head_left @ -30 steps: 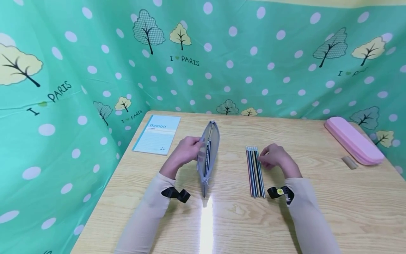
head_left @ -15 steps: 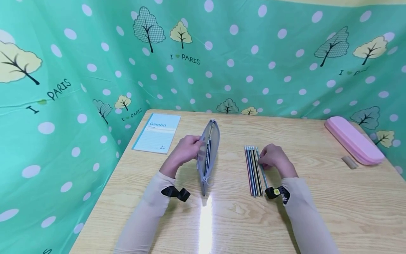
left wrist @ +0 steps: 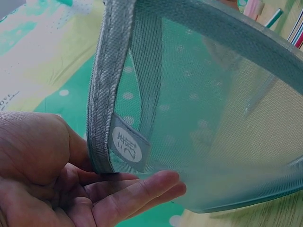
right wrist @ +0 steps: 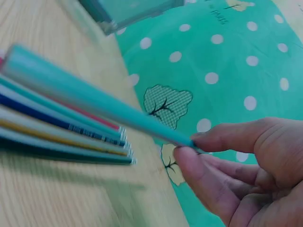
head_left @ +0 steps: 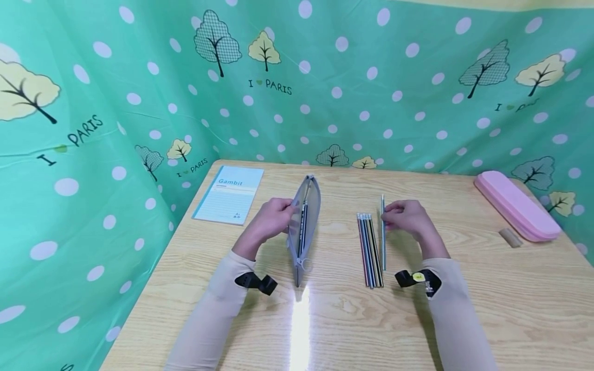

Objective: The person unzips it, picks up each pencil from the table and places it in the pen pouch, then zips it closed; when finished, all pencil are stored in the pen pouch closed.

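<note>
My left hand point(head_left: 275, 217) grips the left side of a grey-blue mesh pencil pouch point(head_left: 313, 214) held upright, its zip top undone. Several dark pencils point(head_left: 303, 226) stand inside it. In the left wrist view the fingers point(left wrist: 142, 194) lie at the pouch's corner, by a small cloth label point(left wrist: 129, 144). My right hand point(head_left: 410, 219) pinches a teal pencil point(head_left: 383, 247) between thumb and fingertips, raised off the table. Just left of it, a row of several pencils point(head_left: 369, 252) lies side by side; the right wrist view shows their eraser ends near the held pencil point(right wrist: 94, 97).
A light blue notebook point(head_left: 229, 196) lies at the table's back left. On the right are a pink pencil case point(head_left: 517, 206) and a small grey-brown block point(head_left: 511, 237). A green dotted curtain point(head_left: 325, 118) hangs behind the wooden table point(head_left: 352, 330).
My right hand has drawn the teal pencil away from the right end of the row, then lifted it and moved it slightly away from me. The left hand keeps the pouch in place.
</note>
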### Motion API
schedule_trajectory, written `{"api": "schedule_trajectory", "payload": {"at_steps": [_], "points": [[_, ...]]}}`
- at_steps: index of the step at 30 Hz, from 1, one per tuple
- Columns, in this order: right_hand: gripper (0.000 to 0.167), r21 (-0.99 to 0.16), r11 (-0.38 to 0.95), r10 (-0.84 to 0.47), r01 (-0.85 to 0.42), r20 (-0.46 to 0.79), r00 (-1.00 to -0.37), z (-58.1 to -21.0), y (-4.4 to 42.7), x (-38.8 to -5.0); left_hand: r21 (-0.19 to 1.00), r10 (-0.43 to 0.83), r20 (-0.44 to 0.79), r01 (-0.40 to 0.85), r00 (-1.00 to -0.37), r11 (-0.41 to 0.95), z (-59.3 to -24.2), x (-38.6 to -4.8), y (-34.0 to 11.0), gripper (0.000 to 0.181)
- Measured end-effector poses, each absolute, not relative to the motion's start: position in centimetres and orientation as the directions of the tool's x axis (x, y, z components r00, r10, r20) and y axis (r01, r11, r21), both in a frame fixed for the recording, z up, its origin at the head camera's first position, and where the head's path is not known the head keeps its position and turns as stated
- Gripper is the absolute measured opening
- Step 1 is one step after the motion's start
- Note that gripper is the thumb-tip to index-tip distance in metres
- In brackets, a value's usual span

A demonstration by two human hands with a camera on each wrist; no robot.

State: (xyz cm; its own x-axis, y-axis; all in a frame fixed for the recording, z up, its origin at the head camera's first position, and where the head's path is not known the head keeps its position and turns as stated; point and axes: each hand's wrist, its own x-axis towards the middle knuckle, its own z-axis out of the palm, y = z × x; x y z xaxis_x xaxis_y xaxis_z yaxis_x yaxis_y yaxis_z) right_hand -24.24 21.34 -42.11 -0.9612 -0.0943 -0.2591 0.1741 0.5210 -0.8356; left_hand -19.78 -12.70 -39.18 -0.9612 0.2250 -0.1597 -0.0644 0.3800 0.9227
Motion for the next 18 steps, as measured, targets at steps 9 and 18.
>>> {"api": "schedule_trajectory", "payload": {"at_steps": [9, 18], "points": [[0.048, -0.954, 0.254, -0.093, 0.160, -0.189, -0.978, -41.5, 20.6, -24.1, 0.922, 0.222, -0.166, -0.071, -0.961, 0.381, -39.1, -19.7, -12.8, 0.041], [0.050, -0.977, 0.133, -0.085, 0.164, -0.176, -0.981, -41.2, 19.3, -23.8, 0.921, 0.229, -0.165, -0.067, -0.959, 0.384, -39.1, -19.6, -12.6, 0.040]]}}
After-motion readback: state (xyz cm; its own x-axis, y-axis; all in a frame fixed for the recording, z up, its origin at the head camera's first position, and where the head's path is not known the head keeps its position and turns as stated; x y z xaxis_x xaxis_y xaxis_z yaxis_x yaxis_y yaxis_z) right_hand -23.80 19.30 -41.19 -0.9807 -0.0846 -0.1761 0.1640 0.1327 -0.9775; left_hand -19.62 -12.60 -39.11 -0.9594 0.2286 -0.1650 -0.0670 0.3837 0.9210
